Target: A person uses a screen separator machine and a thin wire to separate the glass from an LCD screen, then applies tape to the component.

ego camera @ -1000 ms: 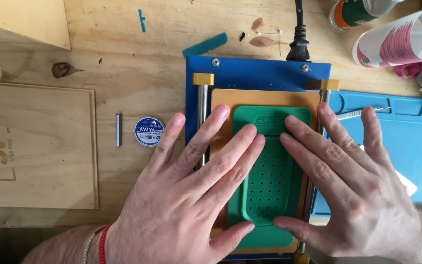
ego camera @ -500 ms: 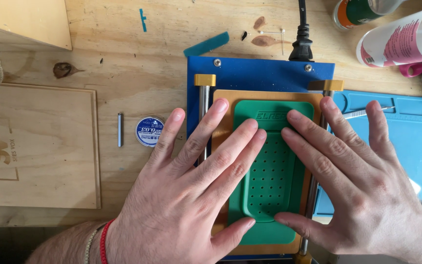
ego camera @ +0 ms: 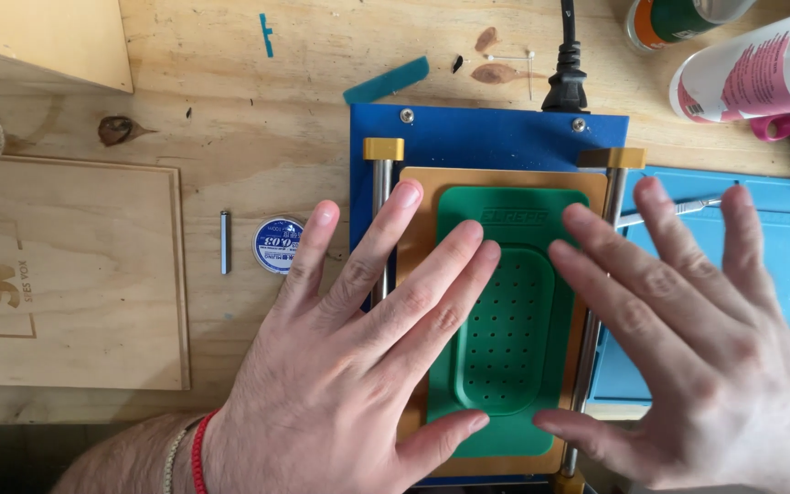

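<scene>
- Head view: the left hand (ego camera: pixel 340 366) is lying flat with fingers spread, gripping nothing; its fingertips are resting on the left part of the green perforated mat (ego camera: pixel 505 320) and on the orange plate (ego camera: pixel 418 206) beneath it.
- The right hand (ego camera: pixel 697 348) is likewise spreading open and holding nothing; its fingers are reaching over the mat's right edge, though blur is making it unclear whether they are touching it.
- The mat is sitting between the two hands, on the blue-based machine (ego camera: pixel 486 137), which is standing on the wooden surface (ego camera: pixel 230 101).
- A black power cord (ego camera: pixel 567 78) is plugging into the machine beyond the fingertips.
- A small round tin (ego camera: pixel 278 244) and a short metal rod (ego camera: pixel 225 241) are lying just left of the left hand's little finger.
- A blue work mat (ego camera: pixel 779 293) is lying under the right hand.
- A wooden board (ego camera: pixel 66 274) is lying well left of the left hand.
</scene>
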